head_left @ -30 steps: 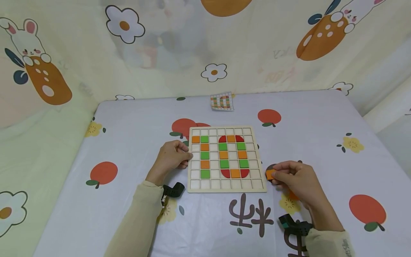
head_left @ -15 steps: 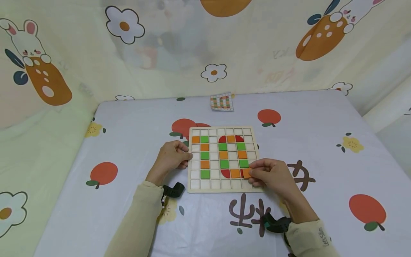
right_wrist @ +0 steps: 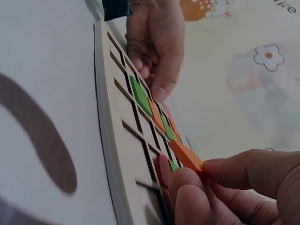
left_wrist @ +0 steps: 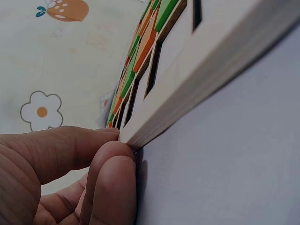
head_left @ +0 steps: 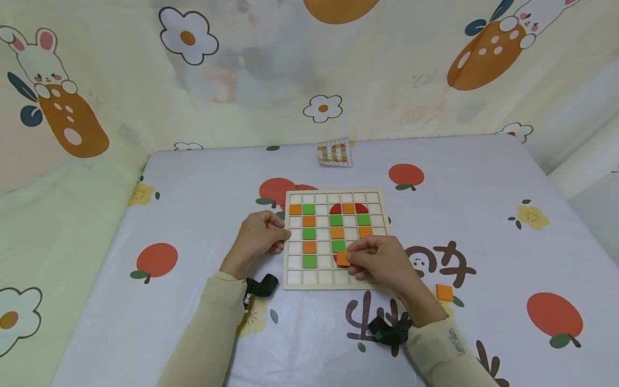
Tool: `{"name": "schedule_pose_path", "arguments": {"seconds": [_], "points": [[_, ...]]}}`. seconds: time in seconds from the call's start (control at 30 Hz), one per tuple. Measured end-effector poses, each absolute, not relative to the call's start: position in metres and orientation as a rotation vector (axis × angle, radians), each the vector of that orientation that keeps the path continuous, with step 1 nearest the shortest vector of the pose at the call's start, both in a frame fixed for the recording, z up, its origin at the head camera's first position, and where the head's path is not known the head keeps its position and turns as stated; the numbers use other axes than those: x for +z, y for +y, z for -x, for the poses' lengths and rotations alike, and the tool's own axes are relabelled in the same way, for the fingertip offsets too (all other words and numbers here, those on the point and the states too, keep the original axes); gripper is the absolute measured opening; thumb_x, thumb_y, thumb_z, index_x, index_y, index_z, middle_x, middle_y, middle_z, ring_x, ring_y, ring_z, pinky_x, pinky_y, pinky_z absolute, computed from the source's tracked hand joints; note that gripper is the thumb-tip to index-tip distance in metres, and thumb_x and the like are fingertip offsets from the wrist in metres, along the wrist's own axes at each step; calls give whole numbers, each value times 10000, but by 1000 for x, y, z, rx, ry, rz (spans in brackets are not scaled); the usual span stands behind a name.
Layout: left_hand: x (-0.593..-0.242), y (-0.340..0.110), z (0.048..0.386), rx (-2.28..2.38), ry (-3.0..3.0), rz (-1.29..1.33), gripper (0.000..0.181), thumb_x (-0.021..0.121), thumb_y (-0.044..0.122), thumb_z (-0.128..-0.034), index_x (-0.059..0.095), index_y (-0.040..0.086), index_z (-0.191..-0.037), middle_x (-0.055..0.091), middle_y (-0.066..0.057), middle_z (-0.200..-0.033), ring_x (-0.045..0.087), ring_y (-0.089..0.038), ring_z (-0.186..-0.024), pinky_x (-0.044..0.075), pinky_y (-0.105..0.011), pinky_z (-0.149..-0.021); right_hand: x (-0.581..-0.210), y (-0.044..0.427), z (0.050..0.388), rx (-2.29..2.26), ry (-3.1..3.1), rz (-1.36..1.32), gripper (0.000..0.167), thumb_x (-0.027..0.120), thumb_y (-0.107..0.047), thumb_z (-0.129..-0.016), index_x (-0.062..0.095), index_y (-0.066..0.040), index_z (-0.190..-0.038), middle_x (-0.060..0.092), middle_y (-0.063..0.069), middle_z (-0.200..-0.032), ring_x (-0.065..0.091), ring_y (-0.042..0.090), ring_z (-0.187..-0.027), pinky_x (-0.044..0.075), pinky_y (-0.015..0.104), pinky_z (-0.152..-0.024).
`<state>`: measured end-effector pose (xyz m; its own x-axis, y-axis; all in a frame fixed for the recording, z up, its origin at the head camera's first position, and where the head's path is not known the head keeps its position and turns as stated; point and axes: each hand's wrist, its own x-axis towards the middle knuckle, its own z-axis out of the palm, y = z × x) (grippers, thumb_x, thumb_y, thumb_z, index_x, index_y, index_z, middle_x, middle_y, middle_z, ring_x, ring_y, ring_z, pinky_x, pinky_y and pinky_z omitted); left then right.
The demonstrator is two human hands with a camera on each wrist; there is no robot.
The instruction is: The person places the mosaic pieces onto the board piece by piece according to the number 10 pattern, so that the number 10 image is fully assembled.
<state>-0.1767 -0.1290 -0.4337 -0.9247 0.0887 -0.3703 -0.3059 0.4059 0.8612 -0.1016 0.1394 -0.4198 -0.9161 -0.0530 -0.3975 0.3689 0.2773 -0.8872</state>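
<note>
A square wooden grid board [head_left: 319, 287] lies on the table, with orange and green square tiles and red rounded ones set in its cells. At its left edge, my left hand [head_left: 258, 232] pinches the rim between thumb and fingers; the left wrist view shows this grip on the board's side. My right hand [head_left: 382, 260] pinches an orange square tile [head_left: 343, 259] by one edge, over the lower middle of the board. In the right wrist view this orange tile [right_wrist: 186, 156] is tilted and raised above the cells. The right hand hides the board's lower right cells.
Another orange square tile [head_left: 444, 293] lies on the tablecloth right of the board. A small card [head_left: 335, 153] printed with a coloured grid pattern lies at the table's back edge. A patterned curtain [head_left: 261, 75] hangs behind the table.
My right hand has carried the orange tile leftward from beside the board to above its lower middle. The loose orange tile on the right has come fully into sight. My left hand stays put.
</note>
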Motion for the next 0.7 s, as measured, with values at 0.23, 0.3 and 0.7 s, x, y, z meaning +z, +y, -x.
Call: {"name": "schedule_pose_path", "arguments": {"seconds": [0.23,0.3,0.7], "points": [[-434,-129,177,1520,2307,185,214,803,78,-901,651,18,-1040,642,-92,-756,643,-133,-544,588,-236,-552,-419,122,106,-1657,2211,-238,157,735,-87,-951,734,21,-1064,750,122,-831,705,191,-647,610,252,-604],[-434,-129,177,1521,2309,184,214,802,77,-901,651,17,-1040,639,-91,-753,640,-131,-541,586,-234,-548,-419,118,108,-1654,2223,-217,142,733,-78,-951,735,22,-1051,747,125,-820,697,192,-636,605,248,-594],[-434,-129,177,1526,2313,181,209,802,80,-904,650,17,-1032,641,-84,-749,635,-122,-538,581,-226,-544,-418,104,111,-1560,2307,-198,79,752,-86,-941,749,-26,-993,693,103,-717,621,192,-568,554,242,-537]]}}
